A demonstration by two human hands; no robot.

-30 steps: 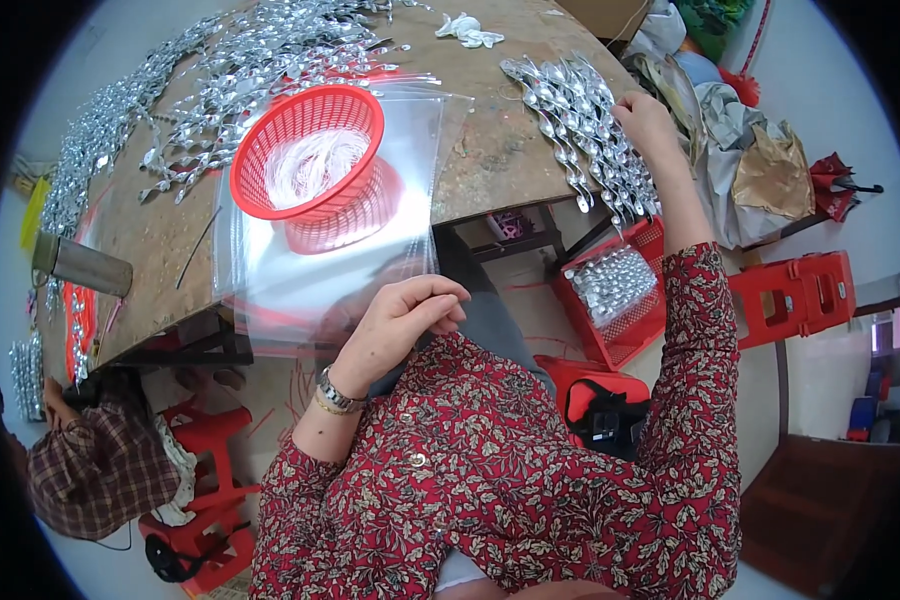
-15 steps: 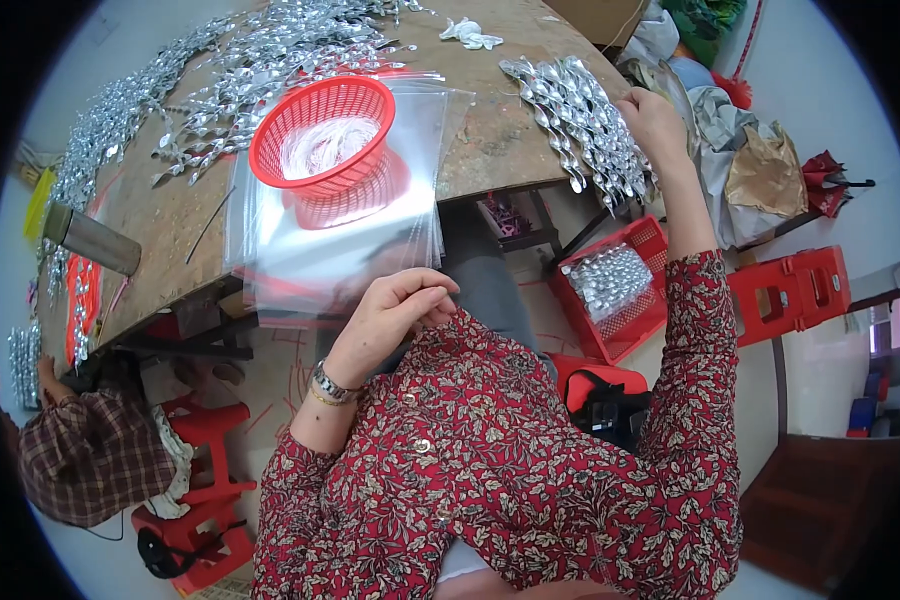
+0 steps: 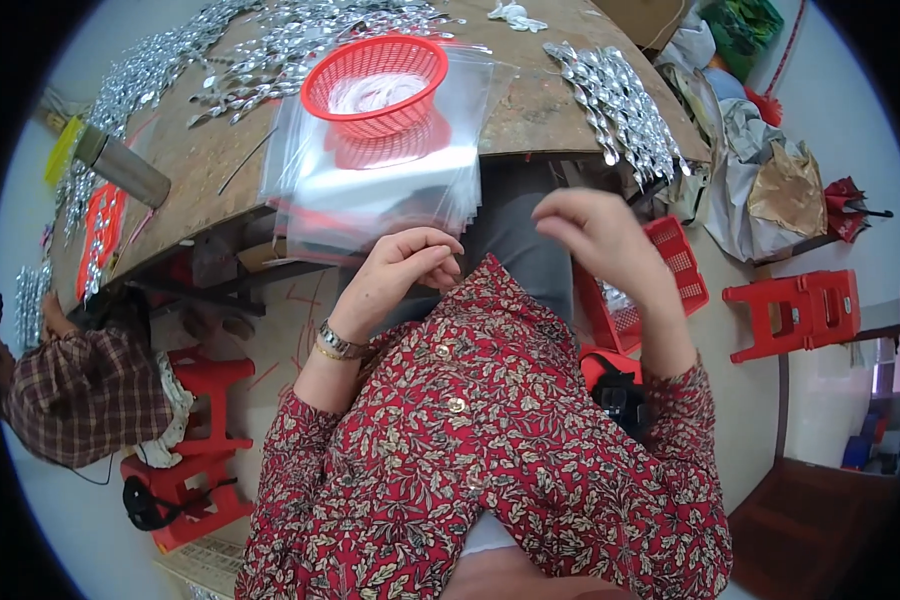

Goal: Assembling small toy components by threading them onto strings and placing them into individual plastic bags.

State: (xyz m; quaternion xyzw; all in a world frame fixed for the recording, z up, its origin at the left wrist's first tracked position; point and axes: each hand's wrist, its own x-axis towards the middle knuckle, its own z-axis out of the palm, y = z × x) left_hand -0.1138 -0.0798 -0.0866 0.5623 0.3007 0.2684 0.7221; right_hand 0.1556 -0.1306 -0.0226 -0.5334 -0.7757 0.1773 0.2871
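My left hand (image 3: 400,278), wearing a watch and a bracelet, is held over my lap with thumb and fingers pinched together. Whatever it may hold is too small to make out. My right hand (image 3: 600,240), slightly blurred, hovers right of it with curled fingers, thumb against or close to the index finger. No thing shows plainly in it. Ahead of my left hand, clear plastic sheets or bags (image 3: 370,205) overhang the table edge. A red mesh basket (image 3: 375,120) holding white thread (image 3: 380,92) stands on them. Beyond my right hand lies a row of silver twisted strips (image 3: 625,105).
More silver twisted strips (image 3: 330,40) cover the table (image 3: 515,110). A metal flask (image 3: 125,170) stands at its left. Red crate (image 3: 685,275) and red stool (image 3: 795,315) are on the right. A person in a plaid shirt (image 3: 90,390) is at left, near other red stools (image 3: 210,400).
My right hand has come from the silver strips at the table's right edge back toward my left hand. My left hand stays pinched over my lap. The whole view has shifted slightly.
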